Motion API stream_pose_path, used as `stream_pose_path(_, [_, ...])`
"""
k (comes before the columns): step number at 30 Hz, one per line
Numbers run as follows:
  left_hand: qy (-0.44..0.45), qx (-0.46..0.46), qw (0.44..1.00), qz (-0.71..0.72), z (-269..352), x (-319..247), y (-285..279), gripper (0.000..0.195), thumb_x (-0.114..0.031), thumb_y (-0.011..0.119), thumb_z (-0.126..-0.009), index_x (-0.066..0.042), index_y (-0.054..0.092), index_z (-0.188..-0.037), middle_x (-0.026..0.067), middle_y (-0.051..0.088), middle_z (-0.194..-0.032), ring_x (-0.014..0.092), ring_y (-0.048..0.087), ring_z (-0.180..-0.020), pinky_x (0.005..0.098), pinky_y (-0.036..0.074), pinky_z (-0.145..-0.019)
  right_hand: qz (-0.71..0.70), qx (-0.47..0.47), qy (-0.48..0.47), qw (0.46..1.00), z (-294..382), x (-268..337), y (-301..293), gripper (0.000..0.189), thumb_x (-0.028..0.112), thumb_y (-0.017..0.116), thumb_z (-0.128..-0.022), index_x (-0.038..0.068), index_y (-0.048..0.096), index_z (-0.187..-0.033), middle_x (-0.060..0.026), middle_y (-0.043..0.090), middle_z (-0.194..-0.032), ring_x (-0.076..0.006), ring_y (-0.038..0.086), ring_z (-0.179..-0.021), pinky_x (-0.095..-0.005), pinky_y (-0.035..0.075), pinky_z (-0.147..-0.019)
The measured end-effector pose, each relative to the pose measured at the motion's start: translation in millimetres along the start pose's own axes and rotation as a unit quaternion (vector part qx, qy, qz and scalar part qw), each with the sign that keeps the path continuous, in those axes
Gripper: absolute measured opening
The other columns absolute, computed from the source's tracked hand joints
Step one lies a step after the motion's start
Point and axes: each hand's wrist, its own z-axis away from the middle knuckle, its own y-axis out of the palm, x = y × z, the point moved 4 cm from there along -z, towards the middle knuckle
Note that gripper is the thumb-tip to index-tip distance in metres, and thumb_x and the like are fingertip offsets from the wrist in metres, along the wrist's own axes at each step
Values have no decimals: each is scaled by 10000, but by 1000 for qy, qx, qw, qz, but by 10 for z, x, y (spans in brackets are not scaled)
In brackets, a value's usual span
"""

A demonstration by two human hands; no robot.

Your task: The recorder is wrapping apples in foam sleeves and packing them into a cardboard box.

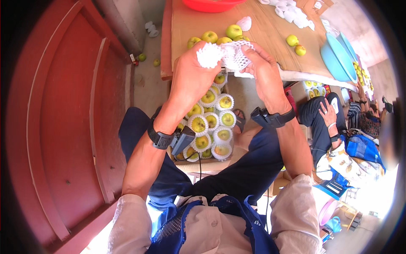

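Note:
Both hands are raised just past the table's near edge. My left hand (193, 70) grips a bunched white foam net sleeve (209, 55), its frilled end facing up. Between the thumb and fingers of my right hand (265, 65) is white foam netting (236, 55), spread so that its mesh shows. The two pieces meet between my hands; I cannot tell whether they are joined. Just beyond lie several loose yellow-green apples (209, 37) on the table. Below my hands, between my legs, a box holds several apples in foam sleeves (199, 124).
The cardboard-topped table (269, 38) bears a red basin (212, 4), a foam sleeve pile (293, 14), two apples (296, 44) and light-blue basins (337, 58). A red door (69, 127) stands at left. Another person (330, 117) sits at right. A black cable (200, 166) hangs near my lap.

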Motion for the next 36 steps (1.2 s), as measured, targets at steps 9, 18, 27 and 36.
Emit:
stream_pose_path(9, [126,31,988,-89,102,-133,-26,337,119,676,-821,-21,686,-1126,23,730,-984,62,637,-909,256,531,-804,-224,32,71,971,-42,-31,-98,355,146,603,-952,-12,606,-1270,-95,694,-1190,-214,658,-1099,-361,487,-978])
stream_pose_path(18, [279,80,940,-181,139,-288,-28,393,125,702,-769,-33,687,-1128,110,725,-1065,249,706,-960,333,556,-842,-92,15,-7,996,2,57,-151,354,149,649,-955,4,619,-1277,-79,700,-1158,-152,654,-1049,-328,489,-951])
stream_pose_path(27, [120,43,988,-81,95,-89,-26,313,94,685,-810,-37,687,-1094,69,730,-1045,190,688,-959,305,538,-835,-274,-29,12,961,-29,26,-271,195,92,621,-963,-10,637,-1130,-87,704,-1046,-181,684,-988,-312,551,-860])
stream_pose_path(36, [-76,26,992,102,22,-42,-83,227,-121,732,-929,-30,714,-1136,10,719,-1000,65,626,-853,234,503,-752,-107,-145,-95,979,-11,69,-278,210,101,636,-973,-27,628,-1140,-74,705,-1008,-125,658,-909,-276,528,-815])
